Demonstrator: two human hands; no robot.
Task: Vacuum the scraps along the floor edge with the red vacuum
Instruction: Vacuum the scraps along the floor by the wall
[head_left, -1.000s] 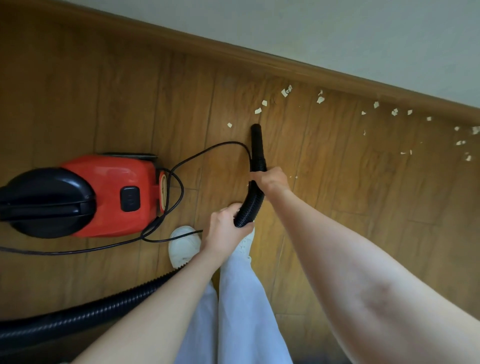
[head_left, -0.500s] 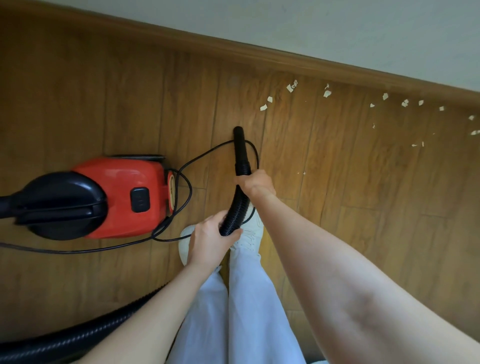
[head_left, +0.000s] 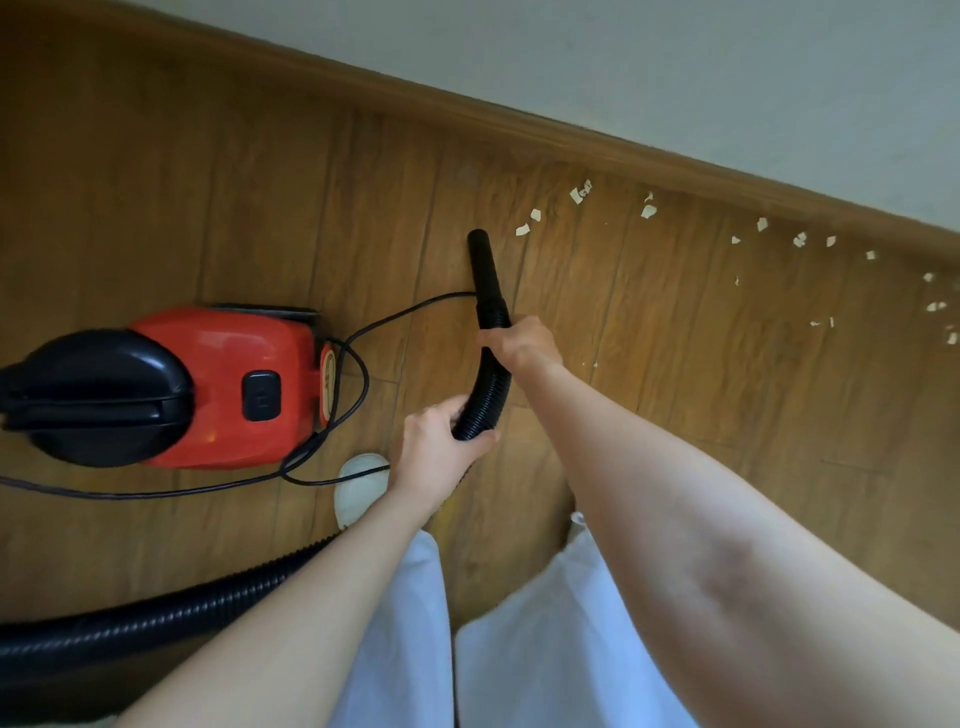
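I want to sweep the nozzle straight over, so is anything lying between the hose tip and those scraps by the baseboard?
Nothing visible. Bare wood floor separates the nozzle from the nearest scraps. The power cord loops behind the tip, toward the red vacuum.

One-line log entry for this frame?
hands: left, right gripping hose | nozzle: short of scraps | vacuum: left

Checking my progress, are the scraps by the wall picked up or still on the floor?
Still on the floor: scraps lie along the baseboard, beyond the nozzle.
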